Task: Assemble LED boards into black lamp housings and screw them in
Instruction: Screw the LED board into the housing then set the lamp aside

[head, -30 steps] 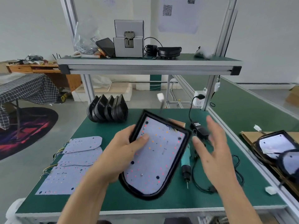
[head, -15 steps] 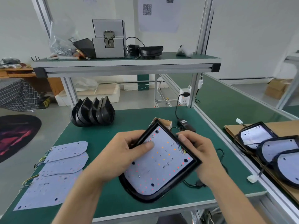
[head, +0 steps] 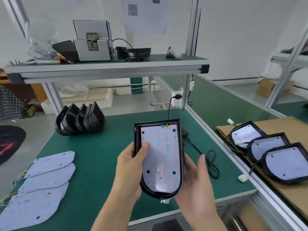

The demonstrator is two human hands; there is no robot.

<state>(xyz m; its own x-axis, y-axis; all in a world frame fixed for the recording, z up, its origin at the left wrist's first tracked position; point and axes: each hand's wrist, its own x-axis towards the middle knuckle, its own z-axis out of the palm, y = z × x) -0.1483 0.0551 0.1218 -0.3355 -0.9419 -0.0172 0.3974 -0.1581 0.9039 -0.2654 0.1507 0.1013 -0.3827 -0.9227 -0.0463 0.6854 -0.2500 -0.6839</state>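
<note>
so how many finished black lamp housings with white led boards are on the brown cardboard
3, overlapping in a row on the brown cardboard at the right: far housing, middle housing, near housing. More may lie beyond the frame edge.

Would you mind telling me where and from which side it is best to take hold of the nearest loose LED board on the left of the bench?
Probably by the rounded near-right edge of the nearest loose LED board, coming from the right. It lies flat on top of the overlapped stack, that edge is free on the green mat, and its wires trail off the left end. A thin edge pinch, sliding a fingertip beneath, seems best.
</note>
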